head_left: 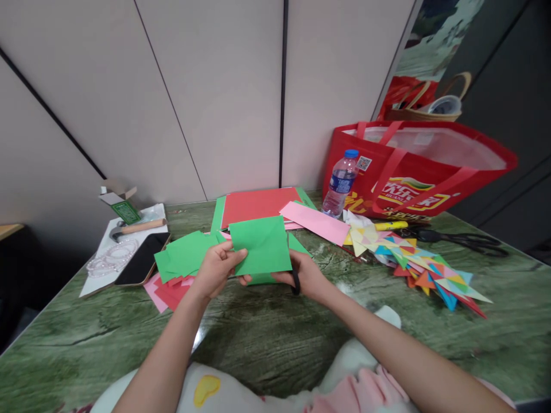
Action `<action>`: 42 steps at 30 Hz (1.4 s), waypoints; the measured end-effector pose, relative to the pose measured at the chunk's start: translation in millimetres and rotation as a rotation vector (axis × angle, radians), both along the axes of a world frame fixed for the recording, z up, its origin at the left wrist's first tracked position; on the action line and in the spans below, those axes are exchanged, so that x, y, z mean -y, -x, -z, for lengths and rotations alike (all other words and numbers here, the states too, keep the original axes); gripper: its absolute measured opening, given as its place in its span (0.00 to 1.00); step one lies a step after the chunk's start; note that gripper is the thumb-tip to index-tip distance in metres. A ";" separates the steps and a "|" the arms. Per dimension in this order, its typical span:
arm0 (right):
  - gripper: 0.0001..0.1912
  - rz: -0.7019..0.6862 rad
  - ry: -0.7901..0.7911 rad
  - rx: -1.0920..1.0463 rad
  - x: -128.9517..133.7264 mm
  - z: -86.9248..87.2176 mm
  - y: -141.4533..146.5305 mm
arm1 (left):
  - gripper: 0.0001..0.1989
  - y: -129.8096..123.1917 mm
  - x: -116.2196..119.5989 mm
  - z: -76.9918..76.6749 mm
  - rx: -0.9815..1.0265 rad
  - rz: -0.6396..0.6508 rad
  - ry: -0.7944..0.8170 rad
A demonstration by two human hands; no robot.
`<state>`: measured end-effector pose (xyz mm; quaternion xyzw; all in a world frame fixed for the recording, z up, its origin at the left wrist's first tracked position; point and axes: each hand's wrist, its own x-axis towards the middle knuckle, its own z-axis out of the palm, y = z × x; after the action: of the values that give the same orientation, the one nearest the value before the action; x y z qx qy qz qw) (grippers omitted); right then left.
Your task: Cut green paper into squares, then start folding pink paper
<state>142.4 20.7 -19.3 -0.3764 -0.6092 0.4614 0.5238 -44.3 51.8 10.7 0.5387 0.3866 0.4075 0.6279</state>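
Green paper sheet (pixel 263 244) is held up mid-scene over worktop (pixel 253 327); L hand (pixel 217 267) has its left edge pinched, thumb on front, fingers mostly behind. R hand (pixel 305 274) is closed round scissors (pixel 296 281) at the sheet's right edge, black loop showing, blades mostly hidden. More green shows just under the sheet's near edge, can't tell if it's a separate pc. To the left: loose green pcs (pixel 183 255) overlapping red & pink pcs (pixel 170 289), then phone (pixel 140 261), screen dark, partly on white board (pixel 92 281) w/ hammer (pixel 144 226), beads (pixel 107 255) & small open box (pixel 125 211). Far side: red paper (pixel 258 203) stacked on green, pink strip (pixel 316 221) slanting off its right end. Far right: water btl (pixel 340 186), blue cap, upright in front of red bag (pixel 408 169). Right: long heap of multicolour folded pcs (pixel 424 258), w/ slim yellow tool (pixel 391 226) & 2nd scissors (pixel 451 236) just beyond.
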 end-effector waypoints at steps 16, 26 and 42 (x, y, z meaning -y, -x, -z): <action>0.13 0.019 0.171 0.011 0.1 2.9 -0.5 | 0.12 -2.5 1.7 0.3 -0.003 0.011 0.012; 0.11 0.525 -0.044 0.761 -27.4 23.0 -43.0 | 0.10 9.4 -21.0 -0.2 0.416 -0.882 0.162; 0.15 0.169 -0.101 1.310 -16.6 20.7 -23.6 | 0.05 -4.3 -16.9 10.7 0.438 -0.496 0.466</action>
<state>166.0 37.3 -40.0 -0.6004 -0.7912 0.0652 0.0963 -40.0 68.7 -0.1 0.1730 0.4440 0.5531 0.6834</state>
